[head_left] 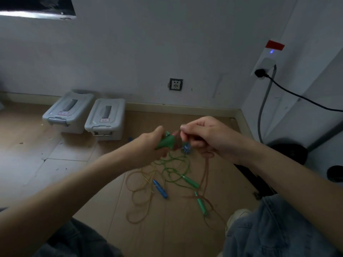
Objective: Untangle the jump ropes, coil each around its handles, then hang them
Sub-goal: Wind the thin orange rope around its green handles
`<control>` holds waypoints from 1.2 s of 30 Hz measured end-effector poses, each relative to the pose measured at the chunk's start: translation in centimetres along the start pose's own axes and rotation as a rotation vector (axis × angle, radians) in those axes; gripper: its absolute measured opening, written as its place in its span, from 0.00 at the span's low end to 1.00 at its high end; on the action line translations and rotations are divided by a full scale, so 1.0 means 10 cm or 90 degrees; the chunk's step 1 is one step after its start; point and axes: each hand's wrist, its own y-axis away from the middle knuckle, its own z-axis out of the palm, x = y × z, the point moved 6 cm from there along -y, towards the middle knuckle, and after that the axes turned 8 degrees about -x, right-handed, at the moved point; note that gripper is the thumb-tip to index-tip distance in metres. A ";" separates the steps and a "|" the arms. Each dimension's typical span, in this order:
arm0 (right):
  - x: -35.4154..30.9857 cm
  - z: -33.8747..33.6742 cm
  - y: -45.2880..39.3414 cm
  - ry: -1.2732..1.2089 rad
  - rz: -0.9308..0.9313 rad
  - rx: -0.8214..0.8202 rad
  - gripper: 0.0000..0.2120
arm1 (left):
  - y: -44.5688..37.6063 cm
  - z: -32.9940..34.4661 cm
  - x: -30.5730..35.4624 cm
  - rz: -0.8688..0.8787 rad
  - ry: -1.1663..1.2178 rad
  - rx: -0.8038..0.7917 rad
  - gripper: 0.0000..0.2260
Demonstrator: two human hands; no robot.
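The left hand [148, 145] grips a green handle [165, 142], fingers curled around it, and holds it up above the floor [74, 164]. I think this keeps one end of the rope fixed, so the other hand can work on the cord. The right hand [206, 135] is just beside it, with thumb and fingers pressed together in a pinch on a thin cord; which cord exactly I cannot tell, because the picture is blurred there. A small blue knot [186, 148] hangs under the right fingers, touching or almost touching them.

The ropes [167, 175] are not yet separated. Green and orange cords fall from the hands to a loose tangle on the floor between the person's knees. In this tangle lie a blue handle [160, 189] and two more green handles [190, 181] [202, 204], near each other but apart.

The task seems to be at its early step, the untangling; no rope is coiled and none hangs. Lifting the handle probably lets the cords drop straight, so the crossings are easier to see.

Two grey boxes [87, 113] stand at the wall behind.
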 end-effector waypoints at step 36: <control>0.03 -0.03 -0.09 0.034 -0.090 -0.017 0.14 | 0.14 -0.72 -0.17 -0.008 0.340 0.316 0.05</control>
